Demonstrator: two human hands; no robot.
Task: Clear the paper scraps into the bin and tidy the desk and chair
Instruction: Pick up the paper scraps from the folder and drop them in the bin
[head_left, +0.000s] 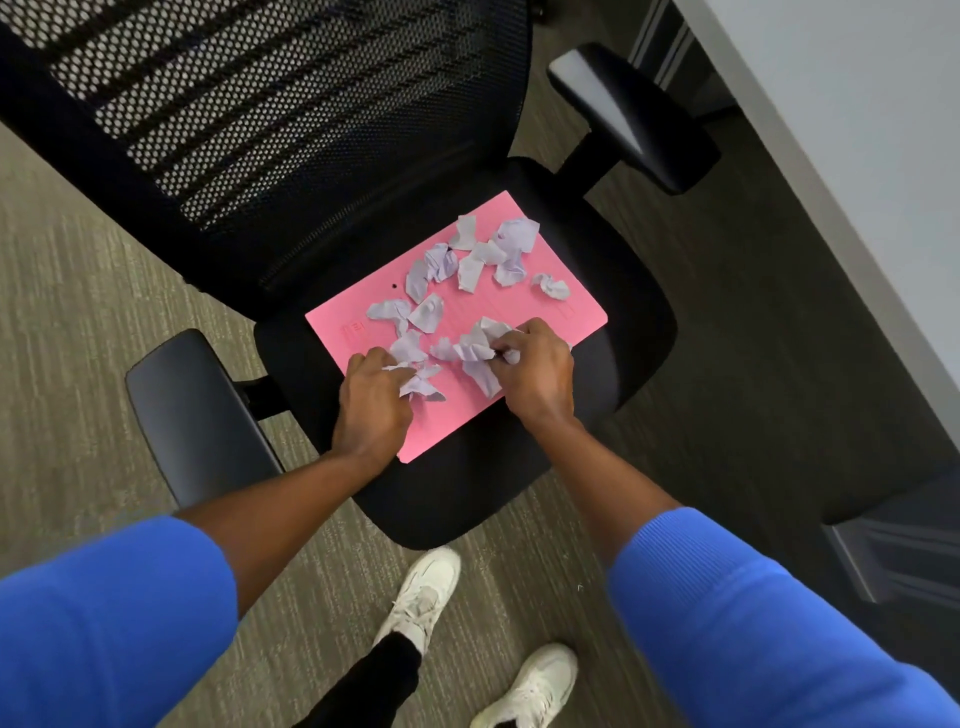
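A pink folder (519, 312) lies flat on the seat of a black office chair (613, 322). Several crumpled pale lilac paper scraps (483, 260) are scattered over it. My left hand (374, 400) rests on the folder's near left part, its fingers closed around scraps there. My right hand (535, 369) is on the near right part, fingers curled over a bunch of scraps. The far scraps lie loose, apart from both hands. No bin is in view.
The chair's mesh backrest (260, 104) stands at the far left, with armrests (192, 415) on the near left and far right (628, 114). A white desk edge (857, 182) runs along the right. My white shoes (426, 597) stand on grey carpet.
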